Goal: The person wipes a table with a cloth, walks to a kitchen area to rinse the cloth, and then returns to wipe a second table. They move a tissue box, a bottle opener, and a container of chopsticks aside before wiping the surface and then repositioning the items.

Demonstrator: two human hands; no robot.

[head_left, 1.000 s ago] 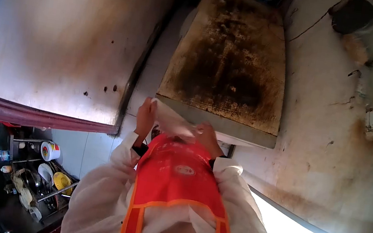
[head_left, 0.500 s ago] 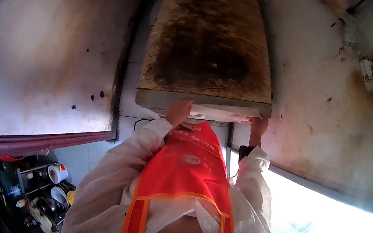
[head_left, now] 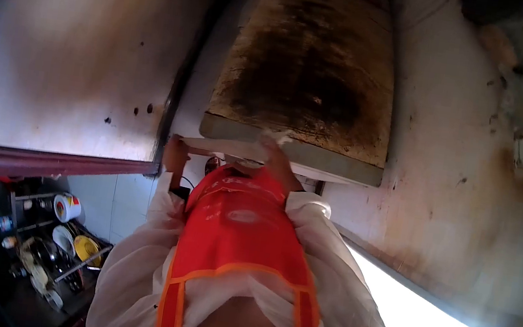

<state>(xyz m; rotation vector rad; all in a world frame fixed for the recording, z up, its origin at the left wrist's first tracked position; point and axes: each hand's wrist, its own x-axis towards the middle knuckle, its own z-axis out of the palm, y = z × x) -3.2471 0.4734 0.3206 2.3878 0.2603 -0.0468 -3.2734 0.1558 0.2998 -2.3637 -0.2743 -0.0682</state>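
A pale, thin strip, cloth or film (head_left: 223, 147), is stretched between my two hands, just in front of the near edge of a big brown-stained board (head_left: 308, 70). My left hand (head_left: 176, 153) is closed around the strip's left end, to the left of the board's corner. My right hand (head_left: 277, 162) grips the strip by the board's front edge, with a crumpled bit sticking out above the fingers. Below the hands is the red apron (head_left: 246, 225) that I wear over a white top. Blur hides the finer details of the fingers.
Stained pale panels flank the board, one on the left (head_left: 69, 56) and one on the right (head_left: 436, 155). At lower left stands a rack with a white bucket (head_left: 67, 208), a yellow bowl (head_left: 87, 250) and other items. Bright light enters at lower right.
Both hands have moved left along the board's front edge. The pale strip, earlier against that edge, is now pulled out past the left corner. The view has shifted slightly.
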